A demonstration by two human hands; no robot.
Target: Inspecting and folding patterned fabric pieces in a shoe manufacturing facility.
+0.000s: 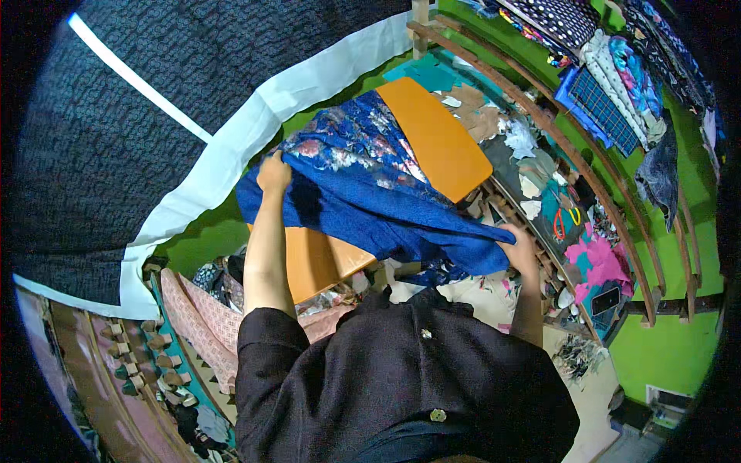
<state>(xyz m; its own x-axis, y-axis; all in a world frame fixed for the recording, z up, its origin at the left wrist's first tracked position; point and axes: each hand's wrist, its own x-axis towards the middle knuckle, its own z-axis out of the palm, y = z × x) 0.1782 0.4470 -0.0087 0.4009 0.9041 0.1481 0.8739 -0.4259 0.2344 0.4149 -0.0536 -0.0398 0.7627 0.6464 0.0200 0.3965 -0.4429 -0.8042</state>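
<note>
A large blue cloth with a floral part [370, 201] is stretched between my two hands over an orange-yellow tabletop [444, 139]. My left hand [275, 174] grips the cloth at its left side, fingers closed on the fabric. At the lower right, my right hand [520, 250] is closed on another edge, pulling it out to a narrow point. Plain blue fabric lies nearest me, while the flowered part spreads toward the far side. Folds and a shadow cross the cloth beside my left hand. The cloth covers the middle of the tabletop.
Right of the table, a low surface holds fabric scraps [594, 262], scissors with orange and yellow handles [567, 221] and a phone [606, 301]. Folded clothes [610, 108] hang on wooden rails at the far right. Pink patterned cloth [201, 320] drapes at the left, below a dark hanging sheet [100, 154].
</note>
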